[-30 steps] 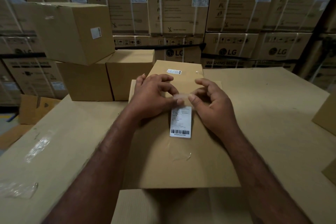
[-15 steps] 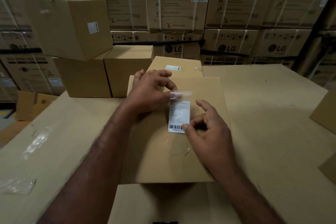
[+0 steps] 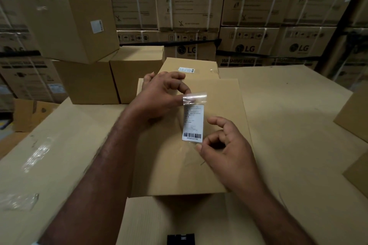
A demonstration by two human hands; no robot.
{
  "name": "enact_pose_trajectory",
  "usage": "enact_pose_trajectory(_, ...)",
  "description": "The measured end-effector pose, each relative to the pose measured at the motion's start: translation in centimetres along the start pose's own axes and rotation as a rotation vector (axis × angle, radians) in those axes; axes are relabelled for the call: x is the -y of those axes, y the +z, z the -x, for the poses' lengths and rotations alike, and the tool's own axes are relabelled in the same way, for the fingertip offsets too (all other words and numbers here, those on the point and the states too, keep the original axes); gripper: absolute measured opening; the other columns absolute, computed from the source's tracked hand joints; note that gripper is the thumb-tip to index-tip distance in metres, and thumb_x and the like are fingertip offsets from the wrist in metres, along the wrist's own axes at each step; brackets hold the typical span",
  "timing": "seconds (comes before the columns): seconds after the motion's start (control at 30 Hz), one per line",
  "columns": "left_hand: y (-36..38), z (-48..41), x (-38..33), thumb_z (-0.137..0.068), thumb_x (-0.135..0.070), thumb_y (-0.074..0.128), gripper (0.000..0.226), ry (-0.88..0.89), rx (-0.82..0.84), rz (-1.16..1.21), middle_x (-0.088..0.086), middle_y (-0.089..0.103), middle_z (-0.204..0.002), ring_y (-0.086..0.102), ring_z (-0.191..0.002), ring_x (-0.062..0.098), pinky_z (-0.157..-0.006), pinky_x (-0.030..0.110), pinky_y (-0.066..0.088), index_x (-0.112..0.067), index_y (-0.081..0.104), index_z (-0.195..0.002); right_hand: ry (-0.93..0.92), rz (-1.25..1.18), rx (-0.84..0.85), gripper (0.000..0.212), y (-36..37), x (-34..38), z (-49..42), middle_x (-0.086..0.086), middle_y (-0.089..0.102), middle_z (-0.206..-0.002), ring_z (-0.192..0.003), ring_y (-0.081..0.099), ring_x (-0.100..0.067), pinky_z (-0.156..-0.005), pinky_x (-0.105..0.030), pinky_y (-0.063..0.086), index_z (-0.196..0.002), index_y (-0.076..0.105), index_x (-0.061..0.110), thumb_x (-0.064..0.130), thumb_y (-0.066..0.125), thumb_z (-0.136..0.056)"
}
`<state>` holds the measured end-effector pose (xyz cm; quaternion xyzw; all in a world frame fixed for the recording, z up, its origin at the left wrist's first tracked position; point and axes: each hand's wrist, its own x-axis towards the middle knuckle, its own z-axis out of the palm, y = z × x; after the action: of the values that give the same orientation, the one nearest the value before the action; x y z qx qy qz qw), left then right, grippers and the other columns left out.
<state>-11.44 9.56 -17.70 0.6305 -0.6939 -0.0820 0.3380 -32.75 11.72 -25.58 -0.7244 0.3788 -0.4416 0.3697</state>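
Since a second ago the right hand [image 3: 225,145] has dropped away from the left hand [image 3: 159,95] to the lower right corner of the label [image 3: 192,123], while the left has stayed at the top.

From my end, the label is a narrow white slip in the middle of the frame, lying lengthwise over the top of a flat brown box [image 3: 169,169] on the table [image 3: 288,125]. Its upper part carries several lines of small print, too blurred for me to read. A black barcode runs across its lower end, with a row of digits beneath that I cannot make out. A strip of clear tape [image 3: 196,98] crosses its top edge and catches the light.

The left hand pinches the left end of that tape between thumb and forefinger, the other fingers curled. The right hand is loosely curled, forefinger tip just below the label's corner and thumb raised apart from it; I cannot tell whether it has hold of anything.

Behind the box lies a second box [image 3: 207,65] with a small white sticker [image 3: 186,70], unreadable. Across the top of the frame stand big cartons [image 3: 247,45] printed "LG". One line of print begins "WASHING", and at top centre I read "CAUTION".
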Motion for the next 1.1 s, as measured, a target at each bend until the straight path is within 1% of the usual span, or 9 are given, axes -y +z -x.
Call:
enact_pose_trajectory(0.23, -0.2, 0.4, -0.2, -0.079, -0.044, 0.078, 0.017, 0.020, -0.008, 0.002, -0.016, 0.050, -0.141, 0.035, -0.136, 0.001, -0.118, 0.041, 0.005, -0.051, 0.063, -0.076, 0.105, -0.107, 0.074, 0.048, -0.8, 1.4, 0.5, 0.006, 0.072, -0.075, -0.069, 0.067, -0.005, -0.063, -0.016, 0.049, -0.115, 0.054, 0.036, 0.011, 0.078, -0.081)
enact_pose_trajectory(0.47, -0.5, 0.4, -0.5, -0.081, -0.040, 0.077, 0.015, 0.031, -0.004, 0.002, -0.016, 0.053, -0.143, 0.037, -0.137, 0.002, -0.110, 0.033, 0.009, -0.049, 0.066, -0.077, 0.186, -0.266, 0.134, 0.042, -1.1, 2.4, 0.5, -0.002, 0.072, -0.074, -0.064, 0.064, -0.008, -0.058, -0.024, 0.050, -0.112, 0.059, 0.027, 0.007, 0.079, -0.081)
enact_pose_trajectory(0.53, -0.3, 0.2, -0.1, -0.072, -0.053, 0.079, 0.010, 0.016, -0.022, 0.050, -0.024, 0.057, -0.131, 0.043, -0.135, 0.003, -0.116, 0.037, 0.013, -0.049, 0.070, -0.073, 0.201, -0.334, 0.134, 0.041, -1.3, 2.8, 0.4, -0.002, 0.072, -0.074, -0.068, 0.066, -0.010, -0.063, -0.028, 0.053, -0.113, 0.060, 0.024, 0.004, 0.078, -0.081)
enact_pose_trajectory(0.63, 0.0, -0.1, 0.3, -0.055, -0.072, 0.071, 0.033, -0.094, -0.069, 0.229, -0.027, 0.068, -0.109, 0.056, -0.125, 0.009, -0.114, 0.053, 0.034, -0.047, 0.074, -0.078, 0.224, -0.441, 0.080, 0.041, -1.9, 3.0, 0.0, -0.004, 0.076, -0.086, -0.081, 0.072, -0.016, -0.074, -0.032, 0.057, -0.118, 0.059, 0.021, 0.003, 0.073, -0.085)
enact_pose_trajectory(0.73, -0.1, -1.2, 0.1, -0.072, -0.066, 0.065, 0.034, -0.221, -0.178, 0.299, -0.015, 0.075, -0.088, 0.069, -0.099, 0.016, -0.103, 0.059, 0.045, -0.036, 0.071, -0.087, 0.195, -0.458, -0.016, 0.043, -2.2, 2.2, -0.2, 0.003, 0.074, -0.111, -0.101, 0.070, -0.008, -0.084, -0.024, 0.057, -0.124, 0.057, 0.025, 0.004, 0.069, -0.089)
enact_pose_trajectory(0.87, -0.6, -4.2, 0.1, -0.099, -0.047, 0.053, 0.037, -0.335, -0.393, 0.207, 0.001, 0.069, -0.078, 0.069, -0.079, 0.026, -0.077, 0.050, 0.056, -0.018, 0.061, -0.077, 0.022, -0.249, -0.133, 0.044, -1.0, 0.1, 0.7, 0.006, 0.064, -0.124, -0.104, 0.068, -0.002, -0.083, -0.015, 0.052, -0.123, 0.056, 0.029, 0.004, 0.070, -0.089)
enact_pose_trajectory(0.97, -1.0, -6.0, 0.8, -0.104, -0.048, 0.043, 0.048, -0.420, -0.455, 0.114, 0.004, 0.056, -0.068, 0.055, -0.069, 0.024, -0.054, 0.036, 0.034, -0.014, 0.054, -0.071, -0.277, 0.136, -0.235, 0.030, 0.0, -1.7, 1.4, 0.001, 0.061, -0.121, -0.107, 0.065, -0.012, -0.088, -0.037, 0.056, -0.116, 0.064, 0.022, 0.019, 0.068, -0.086)
enact_pose_trajectory(1.03, -1.1, -6.6, 1.1, -0.104, -0.049, 0.039, 0.051, -0.475, -0.481, 0.065, 0.015, 0.060, -0.079, 0.055, -0.077, 0.028, -0.056, 0.034, 0.028, -0.006, 0.059, -0.085, -0.320, 0.380, -0.221, 0.036, 0.6, -2.0, 1.8, -0.001, 0.053, -0.125, -0.108, 0.061, -0.020, -0.086, -0.044, 0.054, -0.117, 0.064, 0.021, 0.037, 0.064, -0.085)
enact_pose_trajectory(1.1, -0.9, -7.0, 1.6, -0.102, -0.051, 0.039, 0.053, -0.489, -0.493, 0.054, 0.018, 0.067, -0.093, 0.063, -0.090, 0.036, -0.063, 0.035, 0.034, -0.002, 0.060, -0.100, -0.307, 0.580, -0.239, 0.038, 1.0, -1.5, 1.7, 0.000, 0.051, -0.121, -0.105, 0.055, -0.021, -0.084, -0.039, 0.049, -0.112, 0.062, 0.027, 0.051, 0.063, -0.082)
